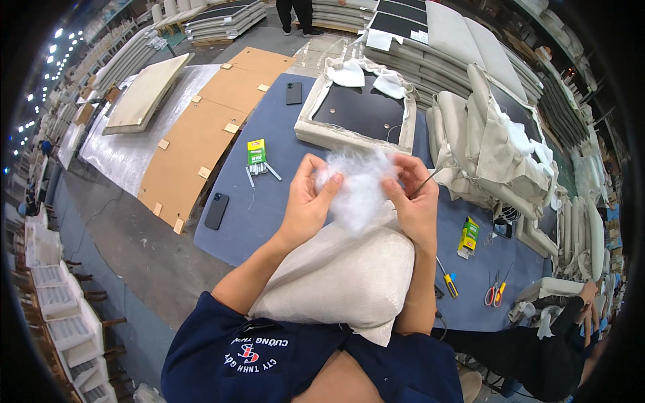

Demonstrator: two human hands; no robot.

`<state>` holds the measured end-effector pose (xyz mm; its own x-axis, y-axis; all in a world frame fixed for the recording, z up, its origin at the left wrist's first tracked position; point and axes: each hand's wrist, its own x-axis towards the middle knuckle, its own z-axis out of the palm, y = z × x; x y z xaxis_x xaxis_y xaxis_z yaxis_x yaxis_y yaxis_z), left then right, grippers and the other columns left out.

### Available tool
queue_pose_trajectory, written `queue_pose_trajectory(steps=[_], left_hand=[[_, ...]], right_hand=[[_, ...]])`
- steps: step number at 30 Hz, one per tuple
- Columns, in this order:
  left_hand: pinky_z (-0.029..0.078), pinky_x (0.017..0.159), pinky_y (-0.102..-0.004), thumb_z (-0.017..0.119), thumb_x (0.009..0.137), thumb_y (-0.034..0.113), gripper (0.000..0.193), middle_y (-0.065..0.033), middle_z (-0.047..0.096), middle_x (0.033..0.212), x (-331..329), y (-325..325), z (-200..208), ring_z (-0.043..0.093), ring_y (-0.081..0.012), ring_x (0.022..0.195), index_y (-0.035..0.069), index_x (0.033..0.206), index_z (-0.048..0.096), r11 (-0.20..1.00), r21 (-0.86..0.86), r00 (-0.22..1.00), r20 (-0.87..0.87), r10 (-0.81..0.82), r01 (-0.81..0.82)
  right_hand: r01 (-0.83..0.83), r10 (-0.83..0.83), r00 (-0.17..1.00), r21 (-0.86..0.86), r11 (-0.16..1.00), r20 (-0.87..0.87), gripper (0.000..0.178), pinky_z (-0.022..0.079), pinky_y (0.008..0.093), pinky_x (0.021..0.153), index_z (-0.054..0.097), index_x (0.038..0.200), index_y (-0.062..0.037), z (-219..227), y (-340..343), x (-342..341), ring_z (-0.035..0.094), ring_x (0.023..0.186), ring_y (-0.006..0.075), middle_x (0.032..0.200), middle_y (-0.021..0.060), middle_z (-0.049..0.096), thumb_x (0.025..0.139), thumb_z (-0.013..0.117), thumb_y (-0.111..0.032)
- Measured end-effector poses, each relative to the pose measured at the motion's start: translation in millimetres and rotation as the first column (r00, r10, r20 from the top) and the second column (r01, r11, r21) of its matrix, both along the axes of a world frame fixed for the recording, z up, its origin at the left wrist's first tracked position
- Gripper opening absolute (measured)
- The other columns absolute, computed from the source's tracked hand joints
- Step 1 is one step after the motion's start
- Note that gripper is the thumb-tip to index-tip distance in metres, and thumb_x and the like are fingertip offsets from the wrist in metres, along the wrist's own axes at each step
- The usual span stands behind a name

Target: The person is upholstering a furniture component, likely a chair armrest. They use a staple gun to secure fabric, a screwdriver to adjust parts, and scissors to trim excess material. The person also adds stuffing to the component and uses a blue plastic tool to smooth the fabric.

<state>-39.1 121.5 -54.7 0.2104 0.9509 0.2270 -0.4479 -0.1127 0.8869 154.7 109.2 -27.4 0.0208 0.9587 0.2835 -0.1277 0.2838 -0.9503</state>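
A fluffy tuft of white fibre stuffing [359, 195] stretches between my two hands, above a beige fabric cushion [339, 275]. My left hand [310, 201] pinches the tuft's left side with thumb and fingers. On the other side my right hand [413, 201] grips it too, fingers curled. A thin dark rod [427, 181] sticks out past the right fingers; its other end is hidden. The plump cushion rests against my body, its far end covered by the stuffing. Just beyond my hands lies an upholstered panel [313, 131] with a black underside and loose white cloth.
Phones [216, 211] and a green-yellow box [256, 152] with staple strips sit left on the blue table [262, 221]. Right are a screwdriver [448, 282], scissors [497, 295], another box [468, 236] and stacked upholstered pieces [463, 127]. A co-worker's hand [588, 295] is at lower right.
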Motion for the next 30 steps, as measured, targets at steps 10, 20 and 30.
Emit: queue_pose_trajectory(steps=[10, 20, 30], left_hand=[[0.063, 0.081, -0.0285, 0.053, 0.107, 0.018, 0.023, -0.007, 0.064, 0.118, -6.9, 11.0, -4.6, 0.07, -0.0131, 0.1, 0.009, 0.128, 0.049, 0.775, -0.461, 0.897, 0.312, -0.315, 0.432], [0.059, 0.085, -0.0347, 0.044, 0.11, 0.029, 0.036, -0.0119, 0.062, 0.125, -0.5, 20.5, -22.4, 0.067, -0.0219, 0.112, 0.009, 0.139, 0.046, 0.817, -0.344, 0.858, 0.406, -0.316, 0.463], [0.051, 0.086, -0.0263, 0.061, 0.103, 0.016, 0.023, -0.0064, 0.068, 0.112, -14.9, 18.3, -2.0, 0.061, -0.0098, 0.104, 0.001, 0.121, 0.062, 0.99, -0.021, 0.949, -0.283, -0.14, 0.14]], right_hand=[[-0.226, 0.119, 0.889, 0.197, 0.954, 0.442, 0.062, 0.039, 0.0213, 0.059, 0.072, 0.125, -0.0112, 2.6, 2.1, 15.1, 0.054, 0.091, 0.0086, 0.131, 0.0009, 0.066, 0.067, 0.093, -0.014], [-0.025, 0.005, 0.909, 0.044, 0.999, 0.416, 0.022, 0.046, 0.0285, 0.065, 0.074, 0.104, -0.0007, 1.0, 5.6, 6.3, 0.057, 0.074, 0.0116, 0.083, 0.0063, 0.07, 0.086, 0.079, -0.011], [-0.052, 0.098, 0.908, -0.123, 0.991, 0.407, 0.026, 0.048, 0.0277, 0.068, 0.067, 0.097, 0.0035, 5.8, 6.5, -0.6, 0.053, 0.072, 0.0088, 0.076, 0.005, 0.064, 0.09, 0.077, -0.02]])
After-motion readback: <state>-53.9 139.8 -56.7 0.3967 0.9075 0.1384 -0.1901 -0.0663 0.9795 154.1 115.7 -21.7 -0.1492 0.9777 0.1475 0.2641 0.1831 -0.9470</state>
